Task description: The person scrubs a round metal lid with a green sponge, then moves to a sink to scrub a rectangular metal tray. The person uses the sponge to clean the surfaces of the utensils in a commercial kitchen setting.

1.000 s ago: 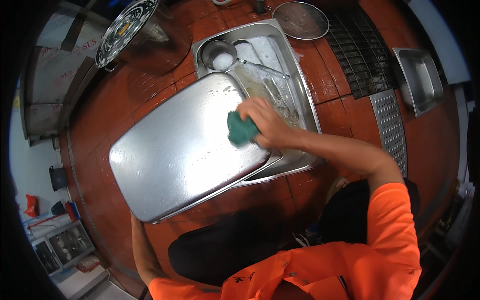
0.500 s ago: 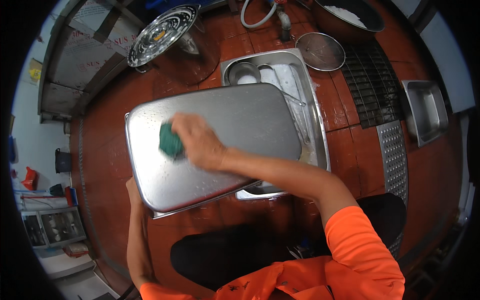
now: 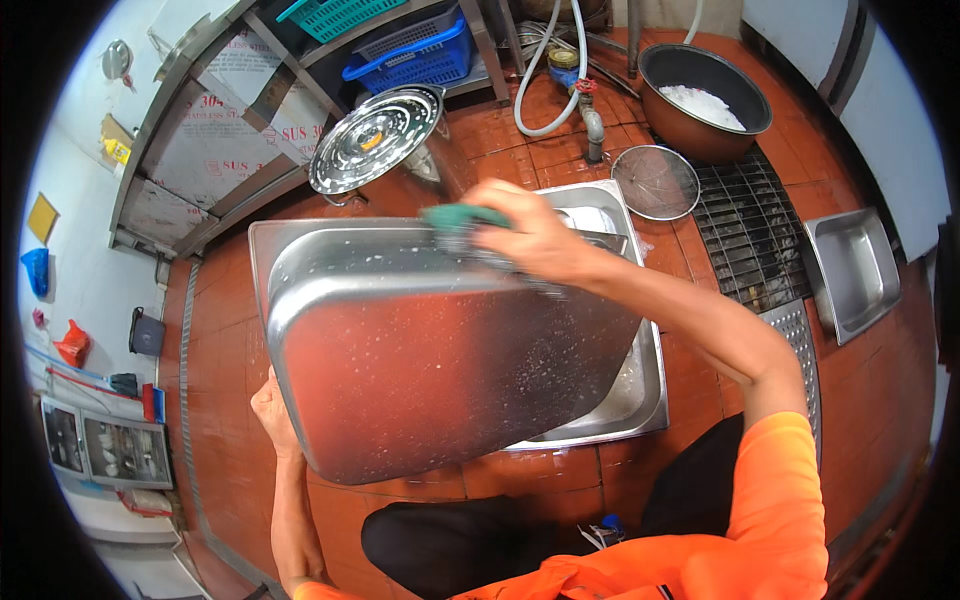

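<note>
A large rectangular steel pan (image 3: 400, 380) is tilted in front of me, its underside facing up toward me, dotted with drops and reflecting orange. My left hand (image 3: 272, 412) is closed on its left edge, the fingers partly hidden by the metal. My right hand (image 3: 535, 235) presses a green scouring pad (image 3: 465, 217) against the pan's far side wall; the pad is slightly blurred. Beneath the pan, a larger steel basin (image 3: 658, 395) rests on the floor, mostly covered, with a little of its wet inside showing at the right.
Beyond the pan stands a tall pot with a shiny lid (image 3: 375, 140). At the right are a round wire strainer (image 3: 655, 182), a dark bowl (image 3: 700, 125) holding something white, a floor grate (image 3: 745, 235) and a smaller steel pan (image 3: 853, 275). A hose (image 3: 530, 110) curves near a red-handled tap (image 3: 586, 88).
The pan has tipped up, its far side wall now turned toward me. My right hand and pad have moved from its flat bottom, right and away, to that wall. The view has shifted.
</note>
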`<action>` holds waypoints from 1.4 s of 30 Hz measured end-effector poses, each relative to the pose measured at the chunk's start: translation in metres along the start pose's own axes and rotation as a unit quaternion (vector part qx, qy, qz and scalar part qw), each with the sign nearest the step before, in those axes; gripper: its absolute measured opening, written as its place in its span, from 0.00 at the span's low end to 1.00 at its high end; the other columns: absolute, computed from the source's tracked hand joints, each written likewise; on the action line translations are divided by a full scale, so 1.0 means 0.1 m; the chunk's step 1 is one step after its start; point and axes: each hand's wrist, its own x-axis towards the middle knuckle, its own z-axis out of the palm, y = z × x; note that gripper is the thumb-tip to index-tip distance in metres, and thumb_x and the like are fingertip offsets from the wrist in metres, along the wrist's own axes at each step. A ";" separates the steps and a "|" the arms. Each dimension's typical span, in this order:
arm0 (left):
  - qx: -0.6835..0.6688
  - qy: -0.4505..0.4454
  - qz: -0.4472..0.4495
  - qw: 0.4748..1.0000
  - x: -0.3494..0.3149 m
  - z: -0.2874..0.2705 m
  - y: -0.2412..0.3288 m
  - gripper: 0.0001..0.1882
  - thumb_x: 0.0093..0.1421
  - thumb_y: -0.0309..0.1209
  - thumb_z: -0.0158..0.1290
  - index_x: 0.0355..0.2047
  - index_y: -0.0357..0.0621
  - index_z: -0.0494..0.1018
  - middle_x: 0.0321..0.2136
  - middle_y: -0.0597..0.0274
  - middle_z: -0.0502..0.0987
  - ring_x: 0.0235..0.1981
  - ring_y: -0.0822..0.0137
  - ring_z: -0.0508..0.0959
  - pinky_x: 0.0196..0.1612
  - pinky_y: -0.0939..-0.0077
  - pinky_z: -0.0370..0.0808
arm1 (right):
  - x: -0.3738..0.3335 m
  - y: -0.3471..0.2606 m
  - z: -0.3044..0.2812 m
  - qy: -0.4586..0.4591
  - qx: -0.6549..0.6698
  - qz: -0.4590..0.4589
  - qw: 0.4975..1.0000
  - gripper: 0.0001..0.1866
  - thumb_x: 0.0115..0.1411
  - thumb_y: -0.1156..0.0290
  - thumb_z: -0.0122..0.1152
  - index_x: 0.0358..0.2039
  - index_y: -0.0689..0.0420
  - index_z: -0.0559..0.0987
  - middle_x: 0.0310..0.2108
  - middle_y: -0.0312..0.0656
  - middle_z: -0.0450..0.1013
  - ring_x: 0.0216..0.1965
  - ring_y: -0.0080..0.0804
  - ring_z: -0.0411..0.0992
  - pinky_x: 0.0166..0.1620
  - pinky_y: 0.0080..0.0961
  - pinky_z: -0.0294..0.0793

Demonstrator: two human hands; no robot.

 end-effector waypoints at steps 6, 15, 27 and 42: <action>-0.033 0.004 0.003 0.999 0.07 0.37 -0.05 0.23 0.70 0.36 0.40 0.19 0.41 0.70 0.12 0.76 0.65 0.14 0.85 0.59 0.15 0.85 0.55 | 0.69 -0.88 0.74 0.072 -0.091 -0.149 0.982 0.09 0.54 0.71 0.49 0.35 0.59 0.70 0.31 0.49 0.67 0.38 0.47 0.67 0.43 0.44 0.66; -0.073 0.004 -0.058 0.996 -0.11 0.27 -0.37 0.22 0.70 0.36 0.40 0.19 0.43 0.69 0.12 0.76 0.66 0.13 0.84 0.61 0.16 0.85 0.57 | -1.10 0.82 -0.44 0.200 -0.245 -0.008 0.949 0.21 0.51 0.77 0.50 0.48 0.62 0.66 0.45 0.53 0.65 0.47 0.50 0.64 0.52 0.42 0.62; 0.033 -0.014 0.005 0.999 -0.40 0.29 -0.46 0.15 0.65 0.27 0.44 0.19 0.42 0.66 0.15 0.75 0.67 0.17 0.83 0.62 0.19 0.84 0.59 | -0.27 0.01 0.43 0.113 -0.231 -0.181 0.949 0.29 0.40 0.75 0.54 0.48 0.60 0.66 0.45 0.49 0.66 0.48 0.46 0.64 0.50 0.41 0.60; 0.038 0.024 0.050 0.998 -0.56 0.45 -0.13 0.10 0.59 0.24 0.46 0.21 0.36 0.71 0.19 0.70 0.74 0.20 0.78 0.69 0.23 0.81 0.65 | 0.25 -0.62 0.45 0.028 -0.123 -0.057 0.990 0.11 0.48 0.66 0.63 0.30 0.59 0.80 0.29 0.46 0.73 0.37 0.41 0.73 0.41 0.37 0.70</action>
